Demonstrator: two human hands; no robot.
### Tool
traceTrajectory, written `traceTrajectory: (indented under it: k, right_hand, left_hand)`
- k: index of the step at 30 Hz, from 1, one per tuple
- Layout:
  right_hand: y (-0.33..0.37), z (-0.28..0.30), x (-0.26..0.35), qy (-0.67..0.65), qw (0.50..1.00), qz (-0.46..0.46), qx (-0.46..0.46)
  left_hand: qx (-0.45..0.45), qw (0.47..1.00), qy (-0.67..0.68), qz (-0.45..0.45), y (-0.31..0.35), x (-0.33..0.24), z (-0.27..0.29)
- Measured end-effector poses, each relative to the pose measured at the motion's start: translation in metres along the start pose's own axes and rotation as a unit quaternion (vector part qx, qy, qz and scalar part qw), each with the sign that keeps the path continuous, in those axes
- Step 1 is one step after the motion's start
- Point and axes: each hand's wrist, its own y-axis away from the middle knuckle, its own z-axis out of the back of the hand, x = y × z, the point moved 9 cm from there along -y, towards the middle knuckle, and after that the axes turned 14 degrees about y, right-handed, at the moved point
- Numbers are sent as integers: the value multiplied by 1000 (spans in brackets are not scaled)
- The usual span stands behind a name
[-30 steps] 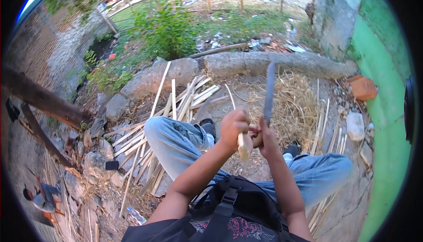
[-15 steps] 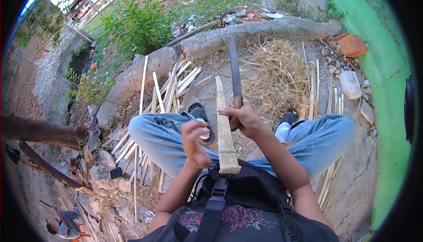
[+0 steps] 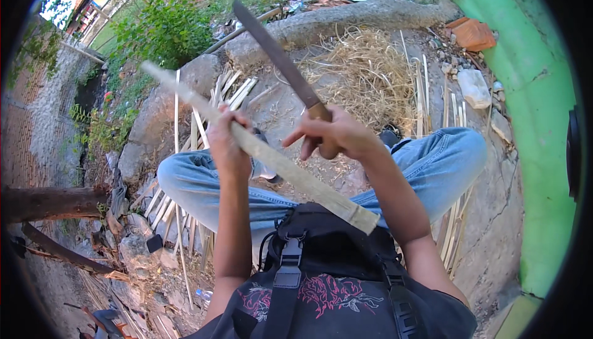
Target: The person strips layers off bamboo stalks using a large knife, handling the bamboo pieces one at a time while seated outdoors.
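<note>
My left hand is closed round a long, pale split-bamboo strip. The strip slants across my lap, its far end up to the left and its thick near end over the black bag. A machete with a dark blade and wooden handle is in my right hand. Its blade points away and to the left, apart from the strip. The thumb side of that hand wraps the handle, while a finger or two stretch out toward the bamboo.
Curly shavings lie heaped ahead, before a low stone kerb. Cut bamboo strips are piled beside my left leg, with more strips on the right. A green wall bounds the right side. Another person sits at lower left.
My left hand has taken hold of the bamboo strip, and the right fingers have let go of it. The strip now slants leftward, and the machete has tilted left.
</note>
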Motion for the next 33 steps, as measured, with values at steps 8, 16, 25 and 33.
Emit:
traceTrajectory:
  k: [8,16,25,33]
  right_hand:
    - [31,75,9,-50,994,47,-80]
    - [14,48,-1,-109,984,59,-124]
    - [4,60,-14,-164,963,100,-187]
    - [-3,72,-39,-120,968,77,-206]
  left_hand:
    - [-55,946,-46,-315,49,-119,13]
    - [-126,894,-64,-424,104,-137,36]
    - [109,855,-465,-203,138,-55,62]
    - [223,614,-709,-265,107,-57,-29]
